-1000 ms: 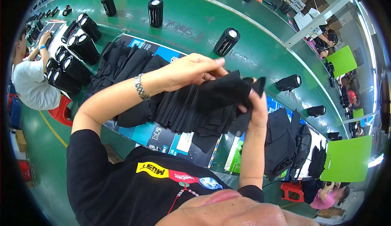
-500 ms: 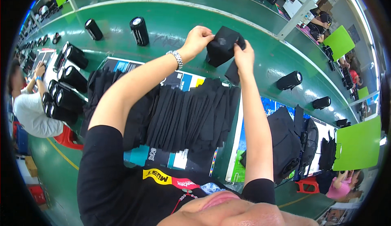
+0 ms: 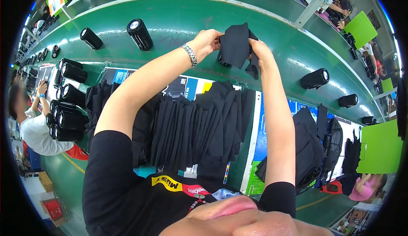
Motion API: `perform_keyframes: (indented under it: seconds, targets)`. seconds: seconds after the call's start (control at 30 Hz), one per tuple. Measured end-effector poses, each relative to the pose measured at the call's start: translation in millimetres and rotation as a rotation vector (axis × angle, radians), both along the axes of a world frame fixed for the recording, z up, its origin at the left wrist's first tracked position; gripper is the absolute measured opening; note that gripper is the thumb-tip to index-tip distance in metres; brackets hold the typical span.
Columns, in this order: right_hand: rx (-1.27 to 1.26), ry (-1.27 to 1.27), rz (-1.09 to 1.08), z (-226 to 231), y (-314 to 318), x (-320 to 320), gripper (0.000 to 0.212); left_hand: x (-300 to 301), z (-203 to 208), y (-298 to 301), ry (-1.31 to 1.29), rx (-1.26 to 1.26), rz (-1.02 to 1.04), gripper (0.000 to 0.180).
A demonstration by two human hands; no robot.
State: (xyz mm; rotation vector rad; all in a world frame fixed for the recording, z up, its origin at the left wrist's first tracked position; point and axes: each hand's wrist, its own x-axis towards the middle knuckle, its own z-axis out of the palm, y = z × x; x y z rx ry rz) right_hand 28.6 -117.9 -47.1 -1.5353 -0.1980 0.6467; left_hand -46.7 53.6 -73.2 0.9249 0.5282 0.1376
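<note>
Moved outward from above the cloth stack (image 3: 187, 130), the black cloth (image 3: 235, 45) is now over the green surface (image 3: 182, 28), its 2 sides pinched by the left hand (image 3: 207, 43) and right hand (image 3: 261, 51). Nearer: lettered blue sheet (image 3: 190, 90) beneath the stack; yellow-and-red lettered shirt print (image 3: 168, 183).

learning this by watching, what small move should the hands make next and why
Probably ease the loose black fabric piece downward: the left hand and right hand pinch its opposite sides, and a dark, rounded object peeks out at its lower left.
</note>
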Motion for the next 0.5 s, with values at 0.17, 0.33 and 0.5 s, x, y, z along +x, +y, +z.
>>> perform_keyframes:
  seconds: [0.17, 0.33, 0.5]
  targets:
    - [-0.261, -0.261, -0.096, -15, 0, -2, 0.027, -4, 3, -4, 0.111, 0.208, -0.105, 0.017]
    - [-0.463, -0.425, -0.103, -20, -13, 12, 0.037, 8, 15, 7, 0.166, 0.229, -0.291, 0.031]
    - [-0.401, -0.376, -0.158, -14, -14, 8, 0.033, 30, 7, -32, -0.070, 0.035, -0.396, 0.026]
